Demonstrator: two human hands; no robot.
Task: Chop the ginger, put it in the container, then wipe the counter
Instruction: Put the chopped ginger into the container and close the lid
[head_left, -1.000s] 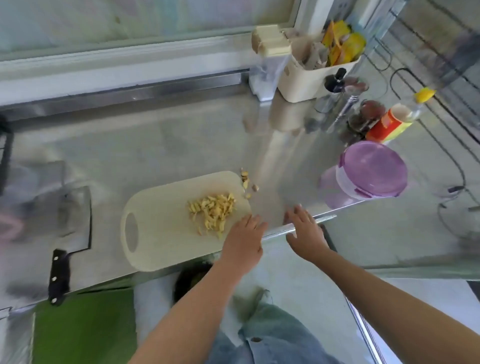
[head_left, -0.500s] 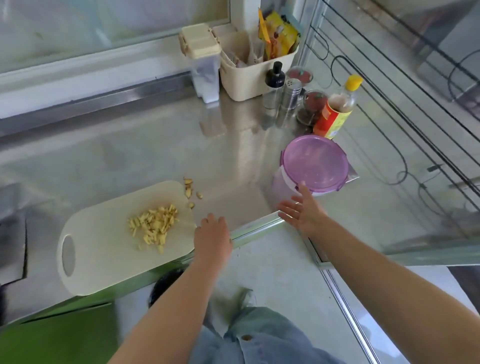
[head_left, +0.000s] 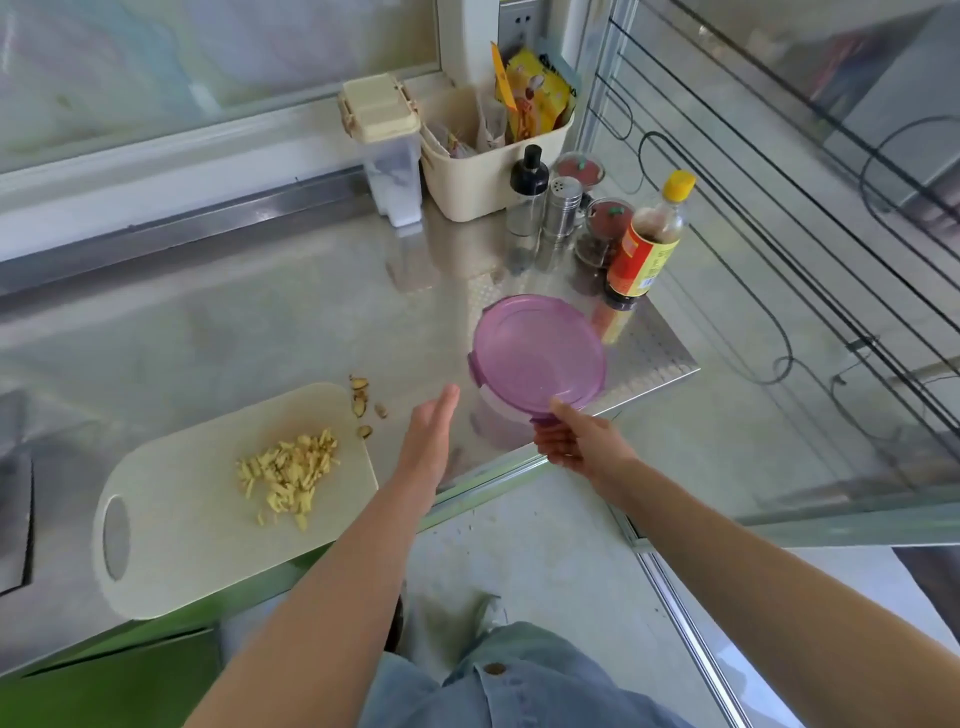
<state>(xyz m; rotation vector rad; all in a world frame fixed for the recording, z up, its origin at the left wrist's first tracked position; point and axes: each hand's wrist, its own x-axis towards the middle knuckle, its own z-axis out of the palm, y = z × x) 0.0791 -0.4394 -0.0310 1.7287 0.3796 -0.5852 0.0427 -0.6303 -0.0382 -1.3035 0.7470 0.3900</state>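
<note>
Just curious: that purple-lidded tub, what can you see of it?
The container is round, plastic by its look: a translucent purple lid with latch tabs, closed on a pale body. It is near the right corner of the steel counter. The right hand grips its near edge; the left hand is open beside it, apart.

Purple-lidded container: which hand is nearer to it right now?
Right. The right hand grips the container at its near rim. The left hand hovers open just to the left of it, not touching.
</note>
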